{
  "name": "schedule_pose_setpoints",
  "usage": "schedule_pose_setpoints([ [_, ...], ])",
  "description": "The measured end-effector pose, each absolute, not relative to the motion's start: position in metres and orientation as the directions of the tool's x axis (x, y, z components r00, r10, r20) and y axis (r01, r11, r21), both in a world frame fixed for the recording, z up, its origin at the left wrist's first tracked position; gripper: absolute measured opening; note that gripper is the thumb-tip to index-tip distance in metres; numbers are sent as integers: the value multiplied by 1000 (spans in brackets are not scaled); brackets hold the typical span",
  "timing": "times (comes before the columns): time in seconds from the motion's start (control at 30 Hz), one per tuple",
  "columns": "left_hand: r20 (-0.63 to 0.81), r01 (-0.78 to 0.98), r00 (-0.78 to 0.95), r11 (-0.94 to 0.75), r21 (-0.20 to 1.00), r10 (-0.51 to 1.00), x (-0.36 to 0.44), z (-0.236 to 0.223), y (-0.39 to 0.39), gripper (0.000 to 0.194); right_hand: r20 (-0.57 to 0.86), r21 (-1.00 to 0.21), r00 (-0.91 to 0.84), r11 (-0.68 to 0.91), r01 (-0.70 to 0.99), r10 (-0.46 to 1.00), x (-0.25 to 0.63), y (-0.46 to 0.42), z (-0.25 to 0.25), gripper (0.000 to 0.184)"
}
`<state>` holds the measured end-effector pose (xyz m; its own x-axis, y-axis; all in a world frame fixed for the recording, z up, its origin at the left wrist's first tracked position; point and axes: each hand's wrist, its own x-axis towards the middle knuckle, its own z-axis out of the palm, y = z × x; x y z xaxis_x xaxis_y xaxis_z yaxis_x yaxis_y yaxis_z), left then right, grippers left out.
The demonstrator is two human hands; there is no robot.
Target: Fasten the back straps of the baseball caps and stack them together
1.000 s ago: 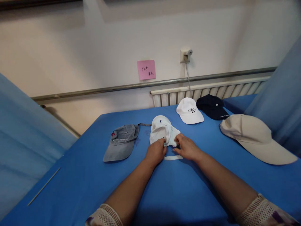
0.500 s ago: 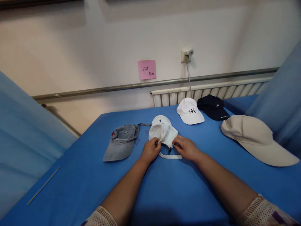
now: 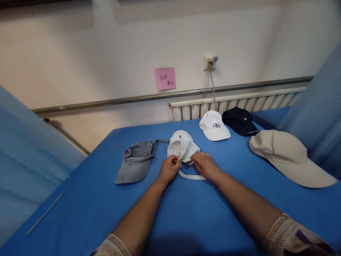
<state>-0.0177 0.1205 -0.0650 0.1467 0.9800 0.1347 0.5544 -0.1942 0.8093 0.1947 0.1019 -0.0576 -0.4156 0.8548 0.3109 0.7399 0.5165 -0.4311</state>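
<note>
A white cap (image 3: pixel 181 145) with a small dark mark lies crumpled at the middle of the blue table (image 3: pixel 186 213). My left hand (image 3: pixel 168 169) pinches its near left edge. My right hand (image 3: pixel 204 165) grips the near right edge, fingers closed on the fabric. The cap's white strap (image 3: pixel 190 176) loops on the table between my hands. A grey cap (image 3: pixel 134 161) with a red mark lies just left of my left hand.
A white cap with a black logo (image 3: pixel 214 125), a dark navy cap (image 3: pixel 239 121) and a large beige cap (image 3: pixel 289 156) lie at the back right. A thin stick (image 3: pixel 45 212) rests near the left edge. Blue cloth panels stand at both sides. A pink note (image 3: pixel 165 78) hangs on the wall.
Both hands have drawn closer together on the white cap's near edge, folding it narrower. The strap now shows as a loop between them.
</note>
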Motion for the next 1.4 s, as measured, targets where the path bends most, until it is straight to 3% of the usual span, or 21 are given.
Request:
schedule_pose_setpoints([
  [0.2,117,544,172,-193,817,978,-15,-61,118,20,331,-261,-460,548,795,824,210,95,-44,23],
  [0.33,115,553,170,-191,811,979,-14,-61,117,19,238,-382,-546,595,708,803,212,90,-49,33],
  [0.53,152,555,159,-215,804,976,-16,-51,110,19,229,-586,-604,603,541,764,213,86,-50,35],
  [0.8,235,583,184,-298,756,954,-15,-36,99,18,211,-542,-640,634,552,739,207,85,-48,23],
  [0.93,218,576,202,-296,762,955,-14,-43,101,18,214,-490,-597,614,619,773,201,83,-46,27],
  [1.07,204,575,212,-291,765,956,-13,-46,103,17,226,-471,-573,603,644,788,197,82,-45,18],
  [1.27,214,539,227,-305,785,950,-12,-38,98,18,237,-638,-514,532,557,824,205,93,-58,14],
  [1.4,181,540,372,-371,755,911,-9,-33,89,16,237,-685,-536,531,500,810,212,98,-66,18],
])
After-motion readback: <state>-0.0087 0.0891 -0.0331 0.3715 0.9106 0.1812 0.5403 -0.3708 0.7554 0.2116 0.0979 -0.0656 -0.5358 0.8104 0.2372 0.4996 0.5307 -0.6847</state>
